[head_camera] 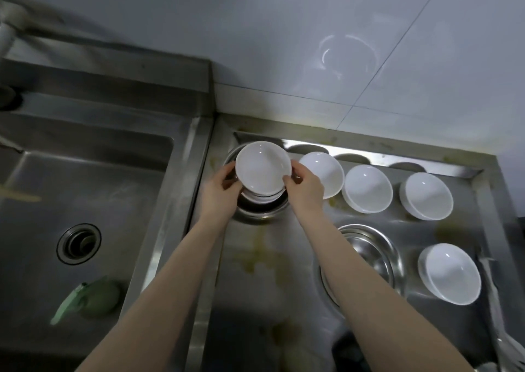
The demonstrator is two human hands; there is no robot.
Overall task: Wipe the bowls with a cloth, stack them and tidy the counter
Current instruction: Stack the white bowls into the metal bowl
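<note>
A stack of white bowls (262,170) sits inside a round steel basin (257,211) at the back left of the steel counter (255,272). My left hand (220,191) grips the stack's left side and my right hand (304,185) grips its right side, thumb over the top rim. To the right stand three single white bowls in a row (324,174) (368,188) (427,195). Another white bowl (451,273) sits nearer, at the right. A green cloth (92,300) lies in the sink.
The sink (85,201) with its drain (79,243) is on the left. Stacked steel basins (369,252) stand on the counter under my right forearm. A white utensil (500,315) lies along the counter's right edge. Yellowish stains mark the counter. A tiled wall (312,44) rises behind.
</note>
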